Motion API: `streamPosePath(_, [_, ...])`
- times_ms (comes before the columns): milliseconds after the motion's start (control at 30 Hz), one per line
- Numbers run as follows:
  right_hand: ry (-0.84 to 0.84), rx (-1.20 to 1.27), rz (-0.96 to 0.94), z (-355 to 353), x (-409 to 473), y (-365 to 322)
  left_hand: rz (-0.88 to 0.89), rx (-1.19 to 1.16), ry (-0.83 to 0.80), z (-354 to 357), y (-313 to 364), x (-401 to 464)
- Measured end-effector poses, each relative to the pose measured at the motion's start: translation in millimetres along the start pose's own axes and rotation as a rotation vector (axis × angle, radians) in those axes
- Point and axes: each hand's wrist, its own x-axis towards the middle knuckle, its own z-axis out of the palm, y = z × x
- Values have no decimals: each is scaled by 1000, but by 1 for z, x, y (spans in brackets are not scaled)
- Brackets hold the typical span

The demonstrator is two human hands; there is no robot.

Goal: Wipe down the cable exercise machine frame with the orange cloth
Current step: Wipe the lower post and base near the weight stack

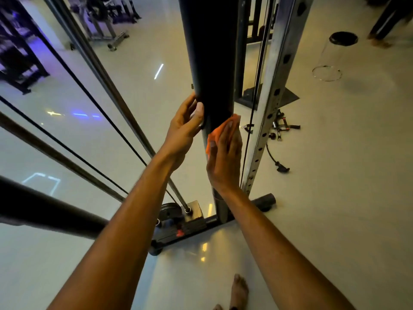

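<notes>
We see the right hand (224, 153) pressing the orange cloth (220, 130) flat against the dark post (212, 63) of the frame, fingers straight and close together, so that the whole palm bears on the cloth. The cloth lies between palm and post, just right of the picture's centre. At nine o'clock from it, the left hand (184, 130) curls its fingers round the post's other side, probably to steady the body against the push. The perforated upright (271, 90) at three o'clock and the base bar (212, 220) at six o'clock look unwiped, we judge.
</notes>
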Motion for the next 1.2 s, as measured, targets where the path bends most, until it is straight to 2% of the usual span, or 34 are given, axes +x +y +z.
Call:
streamPosePath(100, [24, -49, -38, 12, 8, 9, 35, -16, -11, -1, -16, 4])
streamPosePath(200, [-63, -135, 8, 35, -37, 48, 49, -18, -37, 0, -40, 3])
streamPosePath(300, [-118, -76, 71, 51, -74, 76, 14, -15, -33, 6, -70, -4])
streamPosePath(433, [-37, 10, 46, 48, -53, 59, 23, -42, 7, 12, -104, -4])
streamPosePath(567, [63, -45, -50, 61, -43, 64, 58, -39, 2, 14, -135, 2])
streamPosePath(667, [-18, -128, -1, 86, -89, 102, 41, -59, 19, 19, -159, -2])
streamPosePath(767, [-101, -90, 60, 98, -123, 124, 44, -97, 58, 22, -168, 0])
streamPosePath(900, [7, 0, 98, 97, -97, 101, 18, -132, 33, 24, -186, -2])
streamPosePath(1000, [66, -36, 22, 98, -83, 102, 14, -139, 23, 27, -205, -4])
streamPosePath(1200, [-177, -245, 88, 128, -153, 182, -8, -103, -10, 30, -246, -6])
